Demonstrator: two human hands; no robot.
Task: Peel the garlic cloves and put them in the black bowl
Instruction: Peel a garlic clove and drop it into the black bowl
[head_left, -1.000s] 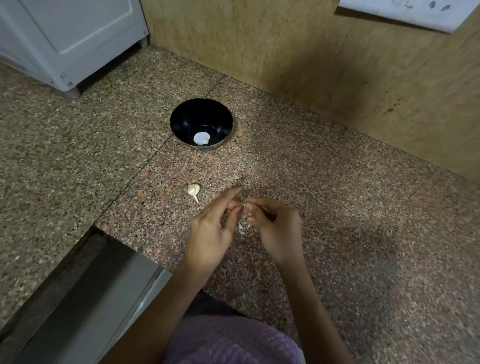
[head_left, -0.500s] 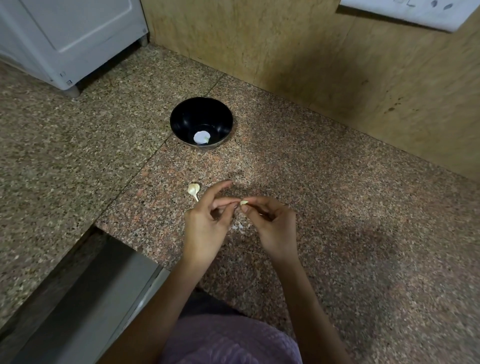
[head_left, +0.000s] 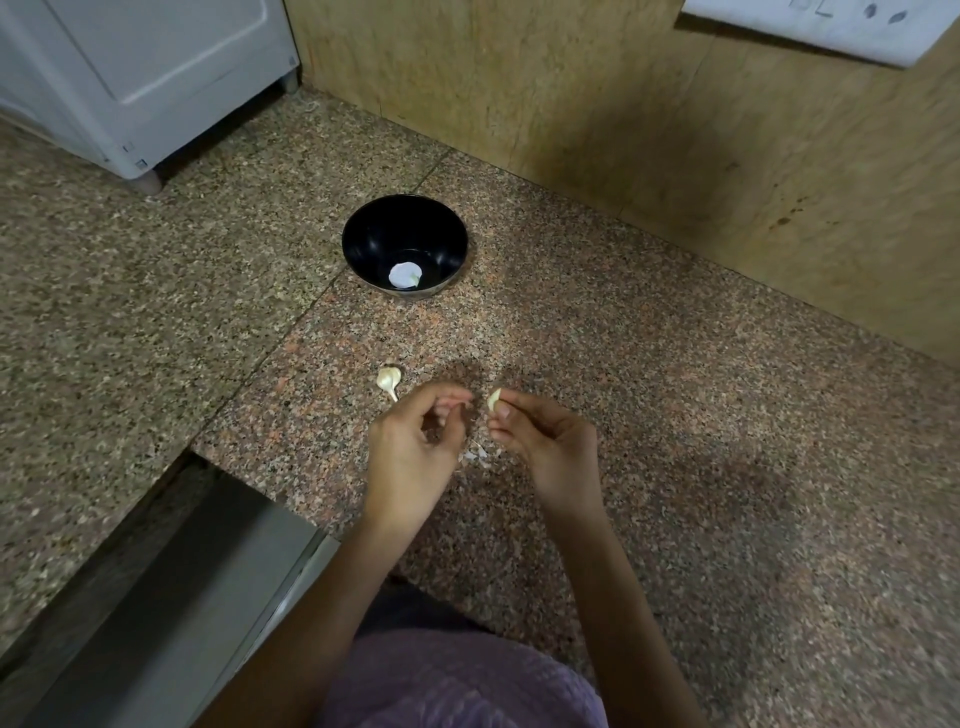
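Right hand: fingers pinching a pale garlic clove at the tips, above the surface.
Left hand: just beside, apart from that clove; fingers curled, thumb and forefinger tips drawn together, blurred; cannot tell whether pinching anything.
Second clove, skin and stalk on: lying on the surface, just left of the left hand.
Peel scraps: on the surface between the hands.
Black bowl: farther back, upright, one pale piece at the bottom.
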